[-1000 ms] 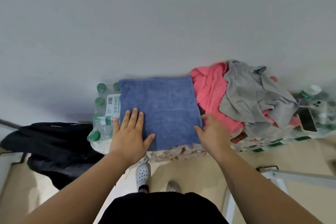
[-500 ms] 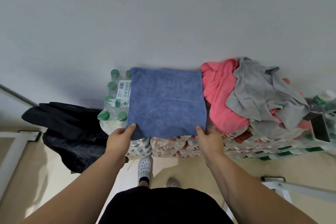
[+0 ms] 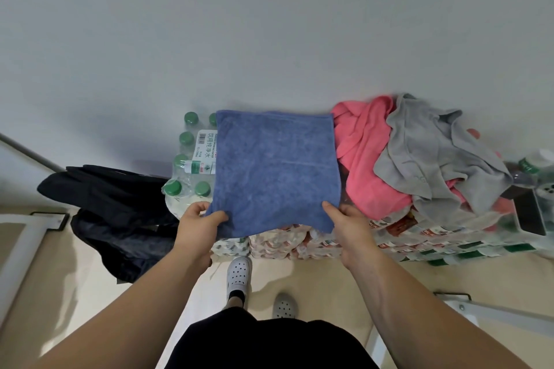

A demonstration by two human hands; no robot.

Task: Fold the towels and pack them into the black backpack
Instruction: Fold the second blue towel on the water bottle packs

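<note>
Head view: your left hand (image 3: 200, 226) and right hand (image 3: 347, 226) pinch the blue towel's (image 3: 274, 168) near corners. Pink towel (image 3: 362, 159) crowds its right edge; black backpack (image 3: 114, 213) lies left.

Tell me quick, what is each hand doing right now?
Left hand: closed, pinching the blue towel at its near left corner.
Right hand: closed, pinching its near right corner.

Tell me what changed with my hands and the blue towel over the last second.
A second ago the left hand lay flat on the blue towel and the right hand sat at its right edge. Both have since slid to the near corners and pinched them. The towel stayed folded flat on the bottled water pack; the pink towel, grey towel and black backpack stayed put.
</note>
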